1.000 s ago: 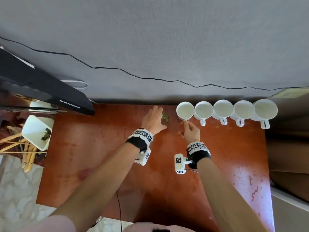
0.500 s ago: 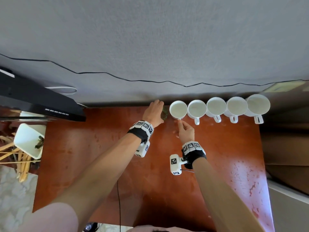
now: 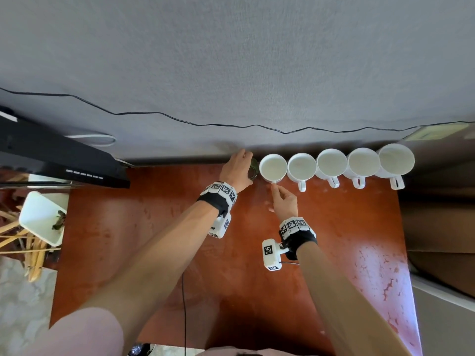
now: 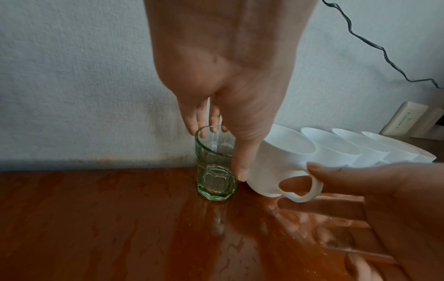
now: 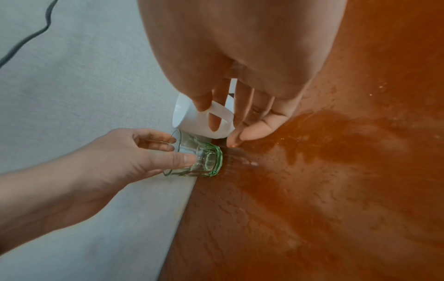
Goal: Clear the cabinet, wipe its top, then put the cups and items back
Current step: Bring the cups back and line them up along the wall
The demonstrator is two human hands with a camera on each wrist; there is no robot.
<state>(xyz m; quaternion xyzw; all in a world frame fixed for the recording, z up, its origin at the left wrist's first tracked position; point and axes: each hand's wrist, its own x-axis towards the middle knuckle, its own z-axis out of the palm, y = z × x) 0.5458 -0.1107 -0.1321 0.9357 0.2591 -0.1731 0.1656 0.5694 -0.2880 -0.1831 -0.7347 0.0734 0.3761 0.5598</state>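
head view looks down from above onto cabinet top [image 3: 167,227], wrist views close and low, all share glass [image 4: 216,171] and nearest cup [image 4: 283,163]

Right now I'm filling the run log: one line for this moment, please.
phase: putting back | left hand: grips green glass | right hand: pinches white cup handle | cabinet top: wet

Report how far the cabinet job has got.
Done: four white ceramic cups lined along the wall on the streaky, seemingly wiped red-brown wooden cabinet top. In hand: right hand pinches the fifth cup by its handle; left hand sets down the green faceted glass. Remaining items: not visible.
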